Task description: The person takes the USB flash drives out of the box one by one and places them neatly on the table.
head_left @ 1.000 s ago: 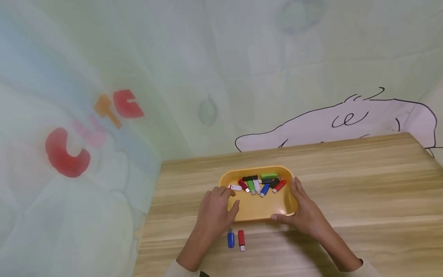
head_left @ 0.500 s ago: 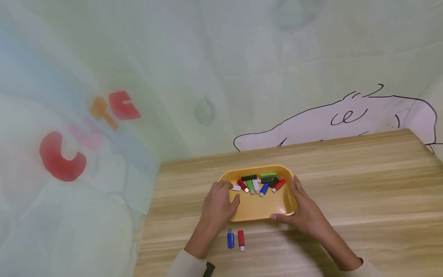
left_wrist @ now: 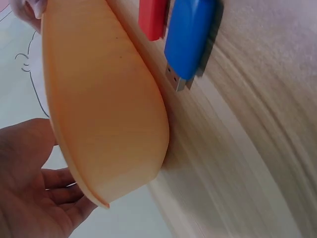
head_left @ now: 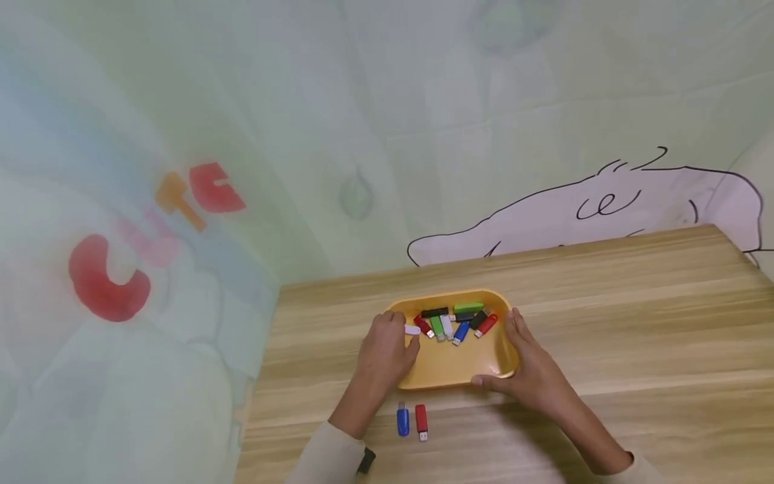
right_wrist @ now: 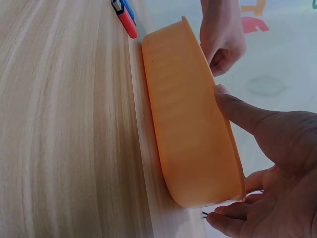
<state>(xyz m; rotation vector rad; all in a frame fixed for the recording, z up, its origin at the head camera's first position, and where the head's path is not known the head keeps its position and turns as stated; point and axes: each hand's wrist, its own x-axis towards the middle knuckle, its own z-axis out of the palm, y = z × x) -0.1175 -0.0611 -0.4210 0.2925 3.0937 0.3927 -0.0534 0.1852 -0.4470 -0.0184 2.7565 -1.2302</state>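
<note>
My left hand (head_left: 385,346) reaches over the left end of a yellow plastic tray (head_left: 447,366), fingers bent down at a white USB stick (head_left: 412,330). Its thumb lies close to the stick's near side. The rim hides the fingertips in the left wrist view, and I cannot tell whether they pinch the stick. On the right, my right hand (head_left: 532,373) grips the tray corner, thumb (right_wrist: 242,110) on the near rim and fingers around the end wall. Several more USB sticks lie toward the tray's back, among them a blue one (head_left: 461,333) and a red one (head_left: 486,325).
In front of the tray, another blue USB stick (head_left: 403,422) and another red USB stick (head_left: 421,423) lie side by side on the wooden table (head_left: 635,323). A pale printed wall covering (head_left: 338,134) rises behind the table's far edge.
My left hand has moved slightly right and farther into the tray, its fingers now covering the red end of the white USB stick. The right hand keeps its hold on the tray.
</note>
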